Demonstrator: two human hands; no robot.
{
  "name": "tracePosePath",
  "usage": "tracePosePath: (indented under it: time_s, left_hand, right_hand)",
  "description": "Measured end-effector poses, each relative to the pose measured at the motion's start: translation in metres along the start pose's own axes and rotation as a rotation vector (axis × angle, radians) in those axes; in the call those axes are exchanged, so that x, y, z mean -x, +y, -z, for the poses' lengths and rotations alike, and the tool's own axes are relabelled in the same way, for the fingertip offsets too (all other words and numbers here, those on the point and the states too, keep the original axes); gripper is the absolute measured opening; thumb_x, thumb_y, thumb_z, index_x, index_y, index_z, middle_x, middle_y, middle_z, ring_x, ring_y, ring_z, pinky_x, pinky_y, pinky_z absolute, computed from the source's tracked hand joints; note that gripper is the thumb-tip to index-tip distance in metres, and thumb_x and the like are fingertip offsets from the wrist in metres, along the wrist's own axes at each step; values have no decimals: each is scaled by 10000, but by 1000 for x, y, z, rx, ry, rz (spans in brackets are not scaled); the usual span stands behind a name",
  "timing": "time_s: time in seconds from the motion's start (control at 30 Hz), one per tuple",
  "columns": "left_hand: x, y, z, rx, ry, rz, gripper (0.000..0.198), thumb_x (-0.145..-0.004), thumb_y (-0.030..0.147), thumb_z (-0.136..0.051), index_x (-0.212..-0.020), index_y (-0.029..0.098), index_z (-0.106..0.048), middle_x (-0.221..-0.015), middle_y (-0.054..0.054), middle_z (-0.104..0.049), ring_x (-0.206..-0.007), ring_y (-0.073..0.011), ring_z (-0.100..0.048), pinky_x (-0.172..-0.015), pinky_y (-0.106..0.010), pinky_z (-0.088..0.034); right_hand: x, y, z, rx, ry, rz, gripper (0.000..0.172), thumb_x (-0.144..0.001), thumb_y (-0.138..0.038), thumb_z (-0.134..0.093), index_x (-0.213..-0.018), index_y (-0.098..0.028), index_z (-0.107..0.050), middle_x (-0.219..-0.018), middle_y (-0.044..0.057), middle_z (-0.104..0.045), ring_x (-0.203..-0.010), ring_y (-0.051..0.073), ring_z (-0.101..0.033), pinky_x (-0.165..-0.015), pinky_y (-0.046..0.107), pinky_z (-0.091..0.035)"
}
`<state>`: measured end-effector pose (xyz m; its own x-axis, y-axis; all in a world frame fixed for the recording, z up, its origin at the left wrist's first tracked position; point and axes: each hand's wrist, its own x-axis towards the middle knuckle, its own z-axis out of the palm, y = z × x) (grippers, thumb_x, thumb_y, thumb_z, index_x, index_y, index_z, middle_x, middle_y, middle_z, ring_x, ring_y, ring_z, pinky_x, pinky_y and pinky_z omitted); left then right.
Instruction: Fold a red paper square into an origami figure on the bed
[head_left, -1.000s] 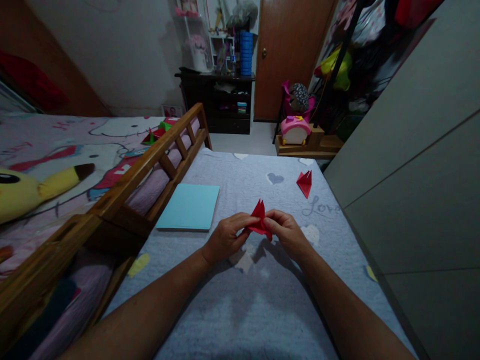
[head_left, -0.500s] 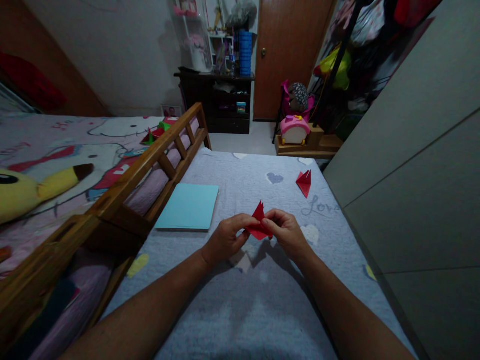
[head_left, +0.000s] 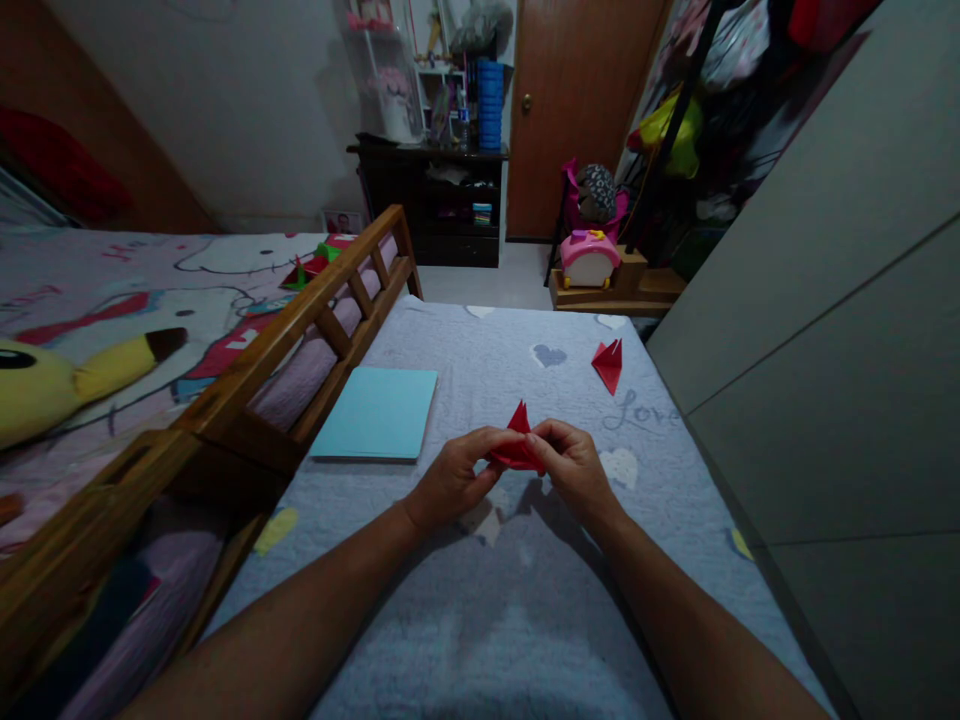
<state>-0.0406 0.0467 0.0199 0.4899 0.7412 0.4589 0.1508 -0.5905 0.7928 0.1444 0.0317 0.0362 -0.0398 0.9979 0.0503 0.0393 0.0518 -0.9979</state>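
A folded red paper piece (head_left: 519,452) is held between both hands above the bed, one pointed part standing up. My left hand (head_left: 461,470) pinches its left side, thumb below and fingers across the front. On the right side, my right hand (head_left: 574,462) grips it with the thumb in front and the fingers behind. Further back to the right, another folded red paper piece (head_left: 609,366) lies on the bedsheet (head_left: 480,345). A square stack of light blue paper (head_left: 379,415) rests left of my hands.
A wooden bed rail (head_left: 292,320) runs along the left, with a second bed and a yellow plush toy (head_left: 45,390) beyond it. Pale cabinet panels (head_left: 840,300) stand at the right. Behind are a dark shelf unit (head_left: 427,205) and a pink toy case (head_left: 590,262).
The lower part of the held red paper has folded or tilted upward, so less of its lower point shows. Both hands keep nearly the same place.
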Motion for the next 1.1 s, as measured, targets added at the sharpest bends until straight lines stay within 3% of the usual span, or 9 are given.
tracePosePath:
  time_s: [0.33, 0.57, 0.87, 1.1]
  left_hand:
    - [-2, 1, 2, -37, -74, -87, 288, -893, 81, -530, -1119, 198, -663, -1038, -73, -705, -966, -176, -667, -852, -326, -546]
    - [0, 5, -2, -135, -194, -150, 376, -883, 36, -473, -1171, 203, -646, -1116, -84, -680, -999, -168, -667, -858, -306, -568]
    - [2, 3, -7, -155, -206, -162, 355, -898, 53, -474, -1179, 197, -637, -1119, -90, -692, -985, -166, -677, -857, -319, -578]
    - [1, 5, -7, -125, -217, -139, 320, -904, 65, -493, -1158, 188, -644, -1103, -86, -707, -1013, -173, -669, -883, -330, -565]
  right_hand:
    - [-2, -4, 7, -65, -8, 13, 198, -773, -385, -696, -767, -195, -641, -663, -15, -585, -589, 124, -499, -562, 256, -394]
    - [-3, -4, 10, 21, 48, 29, 97, -735, -271, -671, -784, -208, -616, -626, -47, -509, -562, 112, -441, -546, 257, -355]
    - [-2, -5, 7, 69, 84, 52, 16, -705, -215, -567, -705, -212, -582, -614, -34, -541, -580, 127, -483, -576, 271, -382]
    - [-3, -5, 6, 104, 117, 64, 67, -726, -240, -571, -665, -211, -571, -588, -33, -523, -551, 120, -452, -551, 269, -364]
